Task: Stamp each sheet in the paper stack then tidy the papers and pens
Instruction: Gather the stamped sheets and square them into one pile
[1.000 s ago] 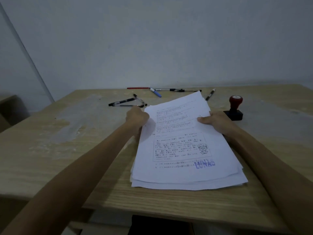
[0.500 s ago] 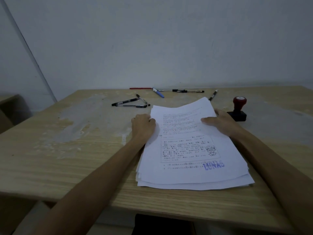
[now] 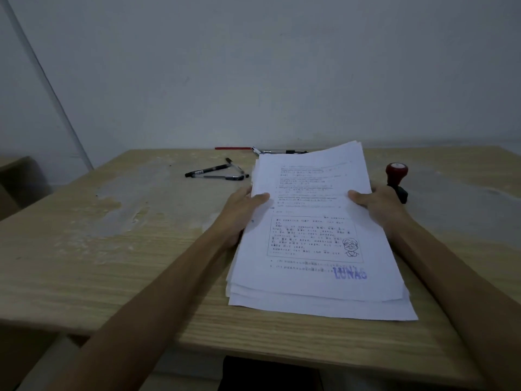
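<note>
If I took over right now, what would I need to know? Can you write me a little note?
Left hand and right hand each grip a side of the paper stack, far end lifted, near end on the table.
Top sheet shows a blue stamp mark; lower sheets can't be checked.
The stamp stands right of the stack.
Black pens and a red pen lie scattered.
Left: square the uneven stack, gather pens.
</note>
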